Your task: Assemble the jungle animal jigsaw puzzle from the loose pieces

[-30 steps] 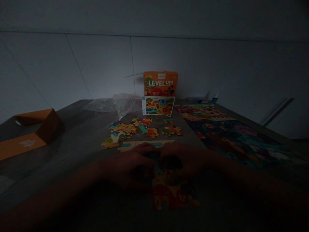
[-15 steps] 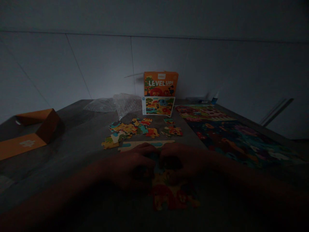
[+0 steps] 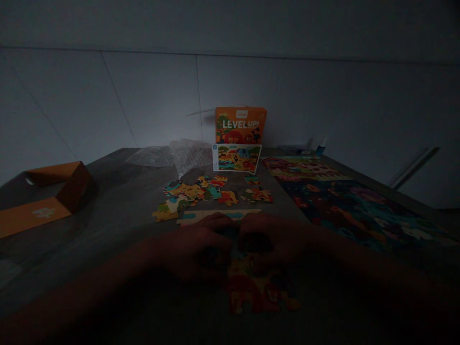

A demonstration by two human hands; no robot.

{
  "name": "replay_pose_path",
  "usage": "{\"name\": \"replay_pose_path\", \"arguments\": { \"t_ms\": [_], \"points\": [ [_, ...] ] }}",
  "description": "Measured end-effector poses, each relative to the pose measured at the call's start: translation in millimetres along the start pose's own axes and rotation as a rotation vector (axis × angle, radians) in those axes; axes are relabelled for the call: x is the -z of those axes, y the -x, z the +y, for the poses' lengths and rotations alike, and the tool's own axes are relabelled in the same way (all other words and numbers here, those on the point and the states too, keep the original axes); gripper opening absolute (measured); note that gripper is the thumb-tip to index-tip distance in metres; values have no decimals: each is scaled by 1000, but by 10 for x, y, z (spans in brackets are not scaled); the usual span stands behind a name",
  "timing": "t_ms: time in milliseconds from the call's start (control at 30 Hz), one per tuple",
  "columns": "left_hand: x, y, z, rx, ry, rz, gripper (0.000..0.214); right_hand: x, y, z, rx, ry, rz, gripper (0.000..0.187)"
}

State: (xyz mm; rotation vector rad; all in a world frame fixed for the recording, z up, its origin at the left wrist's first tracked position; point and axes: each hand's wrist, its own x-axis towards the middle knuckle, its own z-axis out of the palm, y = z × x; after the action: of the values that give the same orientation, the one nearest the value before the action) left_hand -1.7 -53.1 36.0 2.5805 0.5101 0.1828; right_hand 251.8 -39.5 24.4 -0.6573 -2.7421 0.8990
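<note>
In dim light, my left hand [image 3: 197, 244] and my right hand [image 3: 275, 235] meet over a joined section of jigsaw puzzle [image 3: 247, 287] showing red lions. Both hands have curled fingers, pinching puzzle pieces at the section's upper part; the fingertips are partly hidden in shadow. Just beyond my knuckles lies a pale joined puzzle strip [image 3: 208, 215] with blue patches. Farther off is a heap of loose puzzle pieces [image 3: 190, 191], and a few more pieces [image 3: 260, 194] sit to its right.
A picture card [image 3: 237, 158] leans against an orange "LEVEL UP!" box [image 3: 240, 127] at the back. Clear plastic wrapping [image 3: 190, 153] lies left of it. An orange box part [image 3: 43, 211] stands at far left. Finished-looking puzzles [image 3: 345, 206] cover the right side, near a small bottle [image 3: 320, 150].
The whole view has shifted very slightly. Both hands stay at the same place on the puzzle, with no clear movement of the pieces.
</note>
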Motion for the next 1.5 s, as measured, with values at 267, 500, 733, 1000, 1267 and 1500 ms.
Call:
{"name": "replay_pose_path", "arguments": {
  "t_ms": [267,500,733,1000,1267,1500],
  "points": [
    [-11,-2,-8,-41,2,39,23,16,-9,-38,-14,12,-8,35],
    [-8,-4,2,-54,-30,36,28,12,2,-25,-15,2,-7,36],
    [-20,9,-9,-40,-41,57,21,11,-3,3,-11,4,-9,37],
    [-18,-7,-10,-63,-60,94,22,3,3,3,-16,9,-6,37],
    [83,75,-723,627,-430,559,37,10,-2,-17,-17,-11,-24,34],
    [141,169,-1007,812,-393,548,40,11,5,-7,-26,-12,-31,35]
  ]
}}
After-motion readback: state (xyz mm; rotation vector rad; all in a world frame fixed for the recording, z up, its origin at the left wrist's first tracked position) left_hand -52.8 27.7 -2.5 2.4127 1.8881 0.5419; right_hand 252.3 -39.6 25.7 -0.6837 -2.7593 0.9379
